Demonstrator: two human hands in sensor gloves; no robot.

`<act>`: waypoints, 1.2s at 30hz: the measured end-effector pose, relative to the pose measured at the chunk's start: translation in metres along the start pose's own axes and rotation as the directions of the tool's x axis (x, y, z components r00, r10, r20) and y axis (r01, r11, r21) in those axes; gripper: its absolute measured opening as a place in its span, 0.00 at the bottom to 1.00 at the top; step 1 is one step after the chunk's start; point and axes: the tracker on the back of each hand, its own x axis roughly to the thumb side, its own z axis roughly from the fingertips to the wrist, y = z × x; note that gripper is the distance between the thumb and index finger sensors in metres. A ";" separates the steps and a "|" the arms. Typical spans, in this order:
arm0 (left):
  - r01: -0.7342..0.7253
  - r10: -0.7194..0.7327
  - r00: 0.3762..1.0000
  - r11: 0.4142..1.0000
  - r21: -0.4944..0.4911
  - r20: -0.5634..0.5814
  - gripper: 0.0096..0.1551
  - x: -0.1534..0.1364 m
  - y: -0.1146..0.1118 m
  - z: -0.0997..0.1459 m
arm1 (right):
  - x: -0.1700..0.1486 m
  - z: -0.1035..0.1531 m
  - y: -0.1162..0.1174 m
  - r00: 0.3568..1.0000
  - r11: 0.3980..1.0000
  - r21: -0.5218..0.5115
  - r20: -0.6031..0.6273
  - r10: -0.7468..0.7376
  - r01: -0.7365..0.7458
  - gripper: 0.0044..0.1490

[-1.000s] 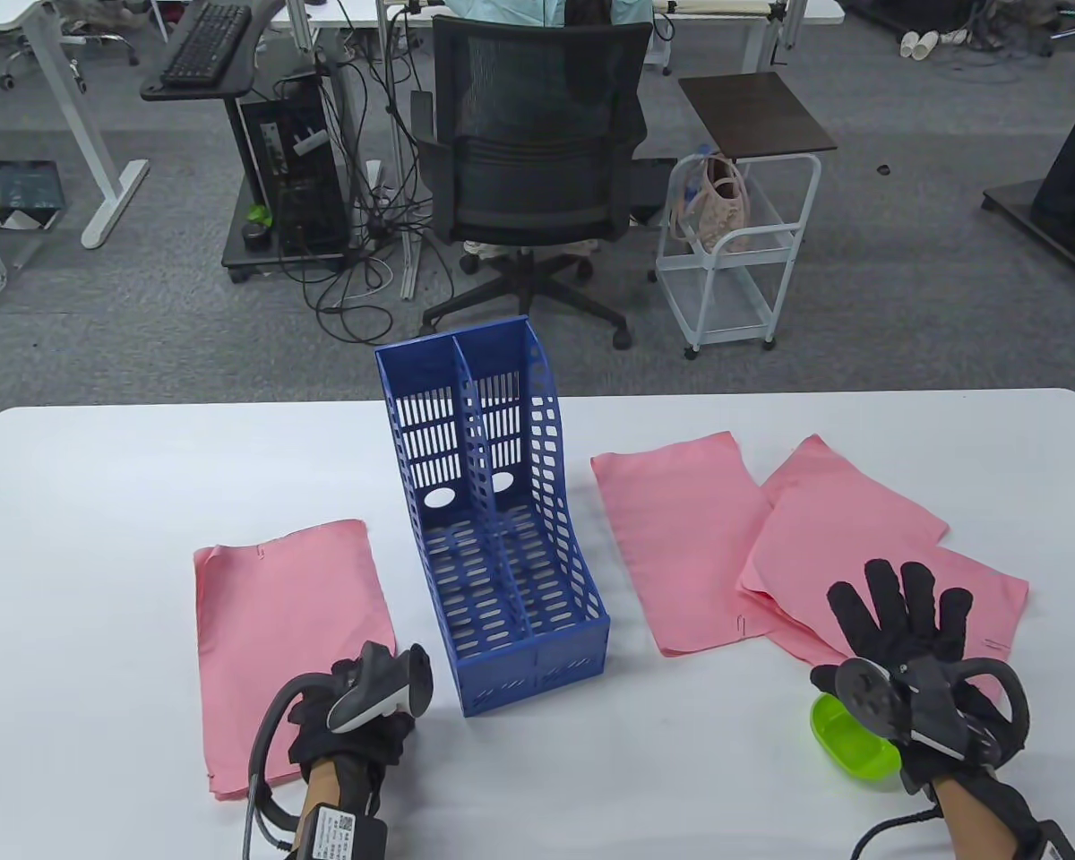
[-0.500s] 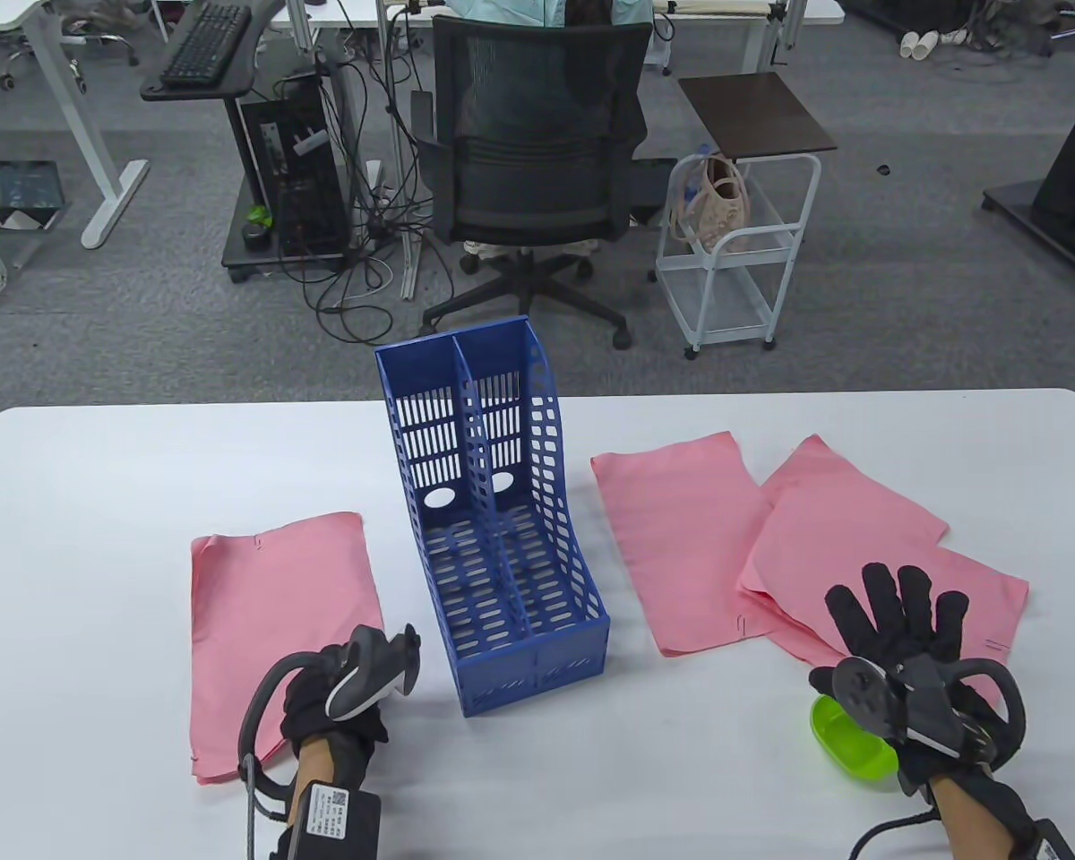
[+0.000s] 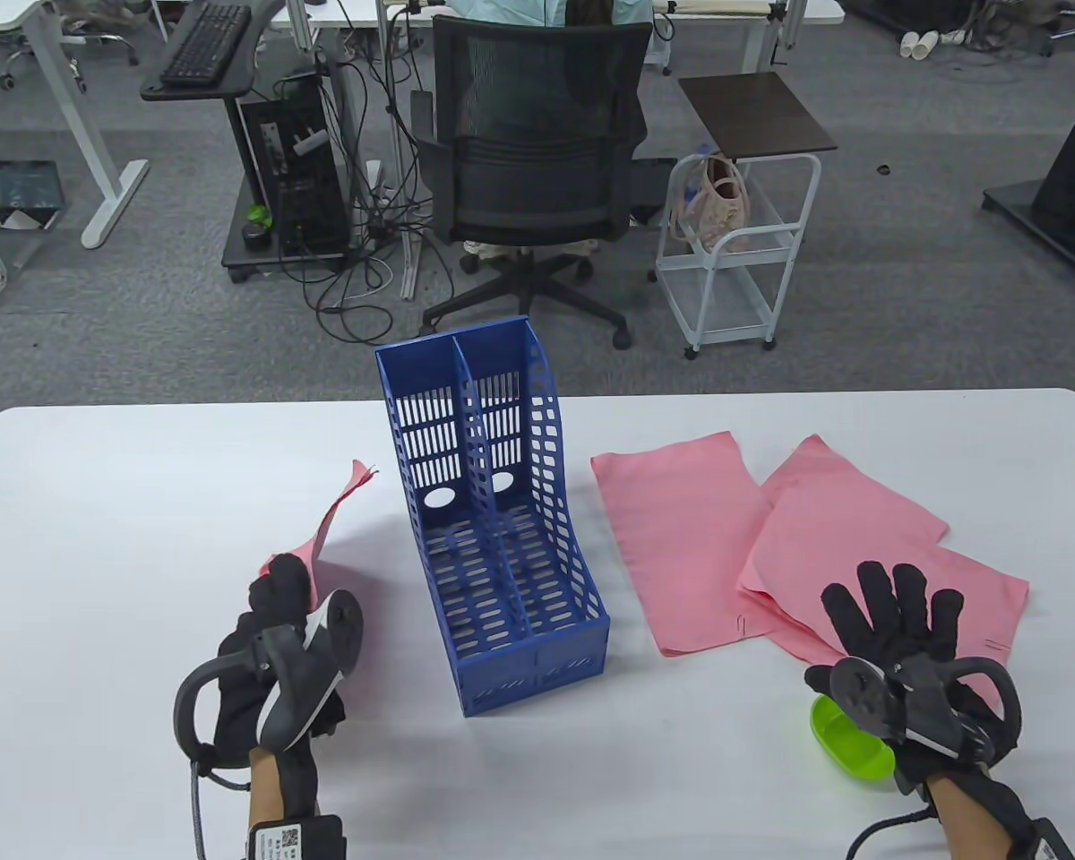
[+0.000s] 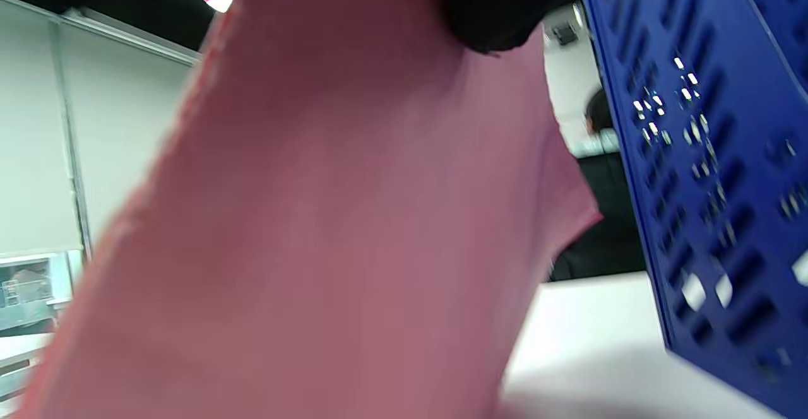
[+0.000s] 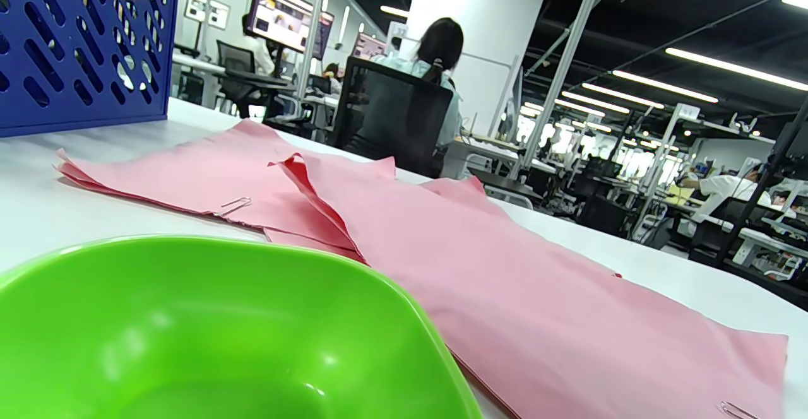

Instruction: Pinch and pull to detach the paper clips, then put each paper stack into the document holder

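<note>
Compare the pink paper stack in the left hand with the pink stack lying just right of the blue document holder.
The held stack is lifted off the table and stands on edge, gripped by the left hand; the stack right of the holder lies flat and untouched. The held stack curves, one corner pointing up; the flat stack shows its whole face. A paper clip shows on the flat stack; none is visible on the held one. Both are pink, beside the document holder.

Left hand (image 3: 264, 658) raised at seven o'clock, fingers curled, gripping. Right hand (image 3: 905, 645) at four o'clock, fingers spread straight, palm down.
</note>
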 end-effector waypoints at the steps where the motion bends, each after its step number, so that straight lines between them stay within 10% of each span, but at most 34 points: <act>1: -0.033 0.034 0.999 0.999 0.035 -0.016 0.28 -0.006 0.008 0.002 | 0.000 0.000 0.000 1.000 1.000 -0.002 0.000 -0.004 0.004 0.55; 7: -0.203 0.227 0.972 0.945 0.258 -0.068 0.28 -0.032 0.046 0.021 | 0.001 0.000 0.000 1.000 1.000 -0.017 0.005 -0.011 0.012 0.56; 14: -0.465 0.492 0.868 0.753 0.465 0.072 0.27 -0.044 0.069 0.041 | 0.002 0.000 0.001 0.999 0.999 -0.027 0.015 -0.037 0.037 0.56; 23: -0.871 0.786 0.492 0.443 0.214 0.375 0.27 -0.040 0.075 0.044 | 0.003 0.004 -0.033 0.953 0.932 -0.202 0.105 -0.283 0.299 0.57; 28: -0.935 0.843 0.281 0.349 -0.068 0.459 0.26 -0.024 0.071 0.037 | 0.004 0.009 -0.083 0.841 0.736 -0.407 0.283 -0.461 0.541 0.58; 31: -0.908 0.834 0.214 0.362 -0.212 0.509 0.26 -0.011 0.070 0.036 | 0.005 0.015 -0.106 0.690 0.485 -0.494 0.458 -0.561 0.722 0.56; 36: -0.846 0.811 0.170 0.412 -0.340 0.560 0.25 0.010 0.072 0.039 | 0.012 0.019 -0.112 0.394 0.207 -0.351 0.629 -0.670 0.913 0.52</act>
